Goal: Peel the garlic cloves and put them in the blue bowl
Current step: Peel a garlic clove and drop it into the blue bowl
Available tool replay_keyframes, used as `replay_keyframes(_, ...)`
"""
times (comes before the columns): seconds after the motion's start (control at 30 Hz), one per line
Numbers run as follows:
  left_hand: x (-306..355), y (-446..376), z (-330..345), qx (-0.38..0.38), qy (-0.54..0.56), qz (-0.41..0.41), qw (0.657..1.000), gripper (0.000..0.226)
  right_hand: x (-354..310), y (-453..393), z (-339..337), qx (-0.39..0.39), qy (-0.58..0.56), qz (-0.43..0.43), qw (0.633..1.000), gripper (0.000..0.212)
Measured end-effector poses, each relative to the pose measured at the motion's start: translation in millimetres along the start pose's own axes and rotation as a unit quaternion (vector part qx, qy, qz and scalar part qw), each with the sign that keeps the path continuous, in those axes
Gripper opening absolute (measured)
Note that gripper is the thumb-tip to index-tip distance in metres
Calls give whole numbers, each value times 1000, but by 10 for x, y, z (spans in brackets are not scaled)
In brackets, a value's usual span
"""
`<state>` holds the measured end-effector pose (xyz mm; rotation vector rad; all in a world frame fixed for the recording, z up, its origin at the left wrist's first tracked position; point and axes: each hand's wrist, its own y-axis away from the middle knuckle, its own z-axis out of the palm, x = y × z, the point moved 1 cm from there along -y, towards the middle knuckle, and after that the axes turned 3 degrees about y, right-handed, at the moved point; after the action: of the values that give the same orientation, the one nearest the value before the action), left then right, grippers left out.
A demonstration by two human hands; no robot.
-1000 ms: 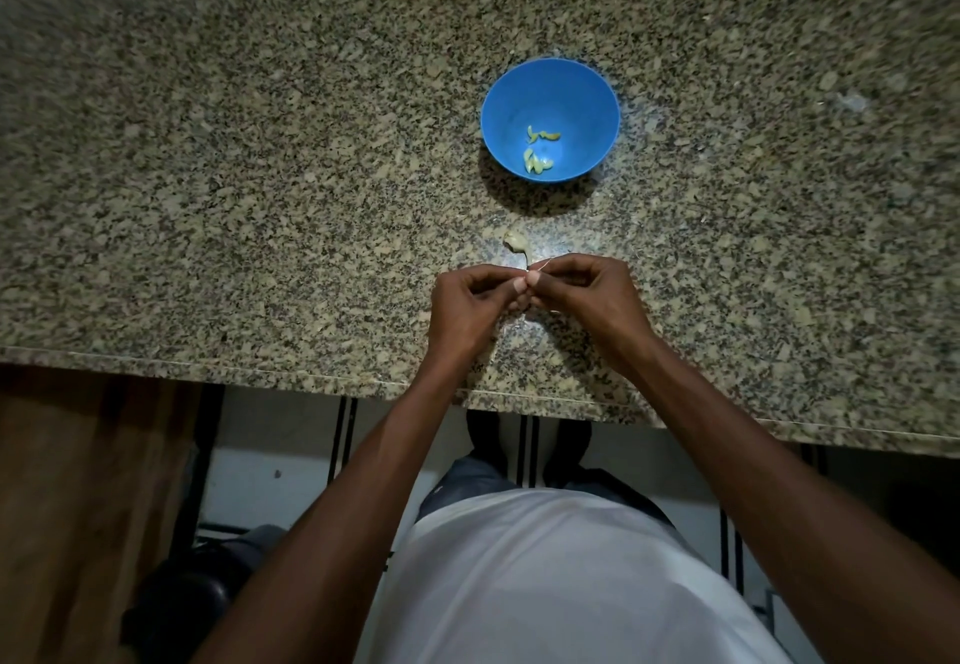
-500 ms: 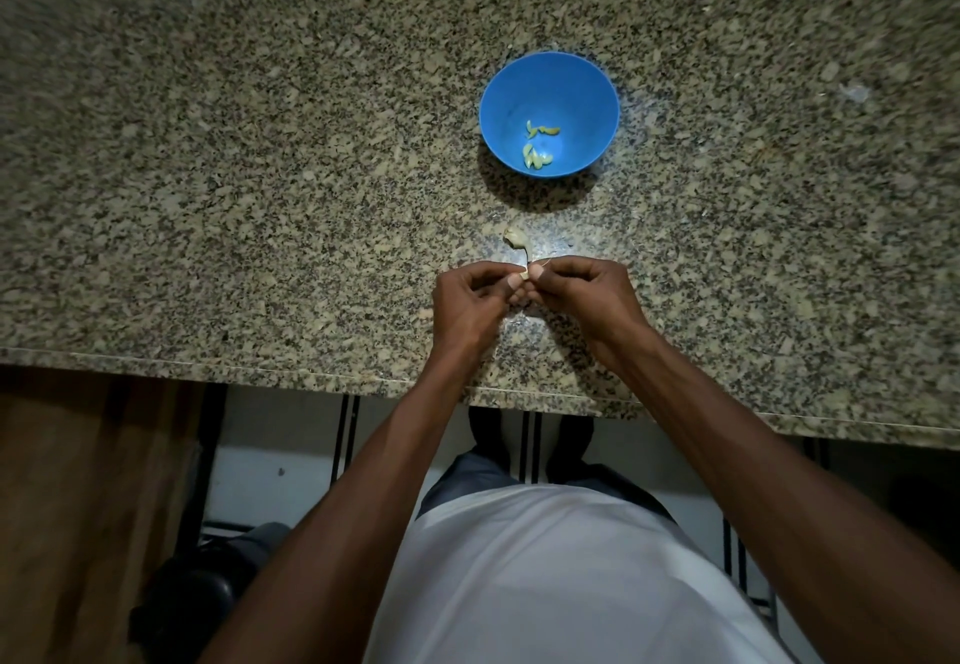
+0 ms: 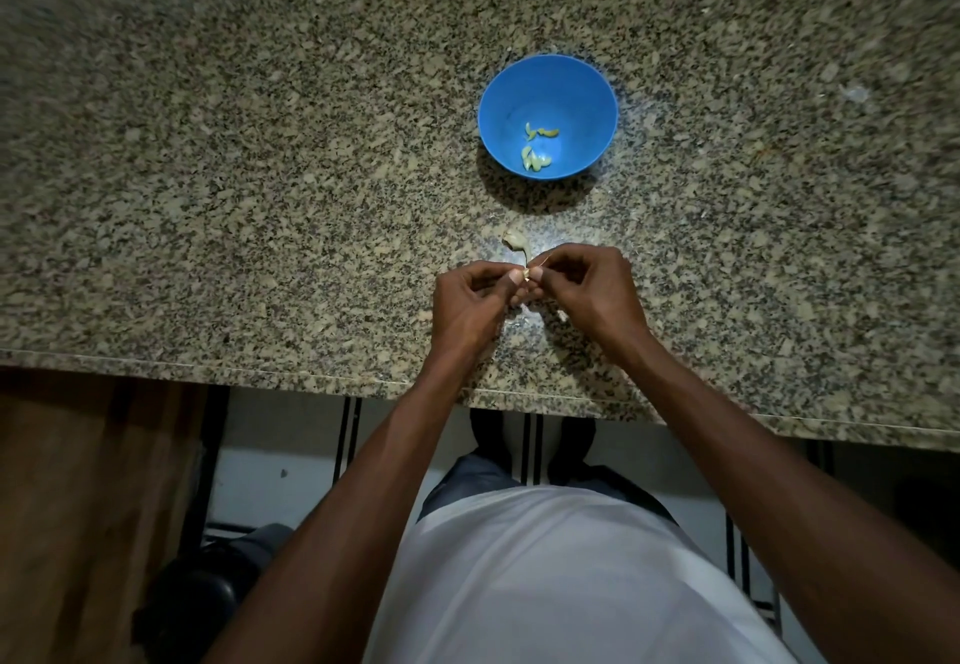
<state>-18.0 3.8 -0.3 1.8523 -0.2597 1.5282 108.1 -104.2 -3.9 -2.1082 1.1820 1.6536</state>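
Head view looks down on a speckled grey-and-tan granite countertop [image 3: 260, 169], with a round blue plastic bowl [image 3: 566, 86] standing on it as the landmark. Inside the bowl lie a few pale yellow-green peeled garlic cloves [image 3: 536, 158], gathered on its floor toward the near side. On the near side of the bowl, on the stone, lies a small pale scrap of papery garlic skin [image 3: 516, 242], apart from the bowl. Just nearer than that scrap, the left hand [image 3: 470, 307] and the right hand [image 3: 597, 294] meet fingertip to fingertip above the counter, both with fingers curled. Between thumbs and forefingers they pinch a small pale garlic clove [image 3: 527, 274]; only a sliver of it shows, so how much skin remains on it cannot be told. A thin wisp of skin sticks up from the pinch toward the bowl. Another small pale fragment [image 3: 562, 316] lies on the stone under the right hand.
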Motion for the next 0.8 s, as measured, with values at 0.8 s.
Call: replay_keyframes(0.8,-1,-101,-90,-24,-2,0,1000,15,-31,-37,7,-97,-422,263,862,10)
